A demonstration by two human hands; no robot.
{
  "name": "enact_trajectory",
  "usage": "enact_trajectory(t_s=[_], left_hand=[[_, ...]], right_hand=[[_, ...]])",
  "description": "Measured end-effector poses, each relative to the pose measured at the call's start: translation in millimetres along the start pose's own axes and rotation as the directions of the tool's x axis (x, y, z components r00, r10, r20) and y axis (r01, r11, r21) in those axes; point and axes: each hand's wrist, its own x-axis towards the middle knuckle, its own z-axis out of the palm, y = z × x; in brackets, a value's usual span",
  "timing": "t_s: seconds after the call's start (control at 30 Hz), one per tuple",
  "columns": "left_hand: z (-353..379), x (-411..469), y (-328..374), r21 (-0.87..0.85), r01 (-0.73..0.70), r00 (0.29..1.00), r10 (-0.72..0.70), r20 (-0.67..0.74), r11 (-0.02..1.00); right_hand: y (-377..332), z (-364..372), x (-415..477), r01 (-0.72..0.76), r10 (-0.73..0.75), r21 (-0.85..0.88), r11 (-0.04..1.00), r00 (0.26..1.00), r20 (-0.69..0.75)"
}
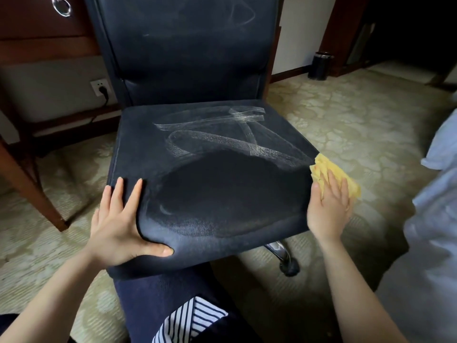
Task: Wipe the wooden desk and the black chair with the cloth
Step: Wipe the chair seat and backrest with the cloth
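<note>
- Black chair (210,184) is set on carpet (346,125), pale streaks seen across seat and backrest
- Left hand (118,219) is laid flat on the seat's front corner
- Yellow cloth (326,167) is pressed to the seat's right edge by the flat right hand (326,209)

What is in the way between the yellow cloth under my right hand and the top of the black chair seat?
Nothing visible. The right hand presses the yellow cloth against the right edge of the black chair seat, and the seat top beside it is bare. The left hand rests on the front left corner.
</note>
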Motion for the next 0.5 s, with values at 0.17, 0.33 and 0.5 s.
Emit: enact_trajectory(t_s=[0.17, 0.33, 0.5], left_hand=[[-2, 0, 1, -0.002, 0.01, 1.0, -0.01, 0.004, 1.0], [-2, -1, 2, -0.003, 0.021, 1.0, -0.021, 0.008, 1.0], [-3, -3, 3, -0.018, 0.024, 1.0, -0.024, 0.02, 1.0]], right_hand=[[-28, 14, -37, -0.117, 0.126, 0.115, 0.986, 0.989, -0.075], [-53, 27, -106, 0.063, -0.04, 0.22, 0.973, 0.993, -0.11], [-68, 46, -166, 0.441, -0.431, 0.182, 0.879, 0.898, -0.089]])
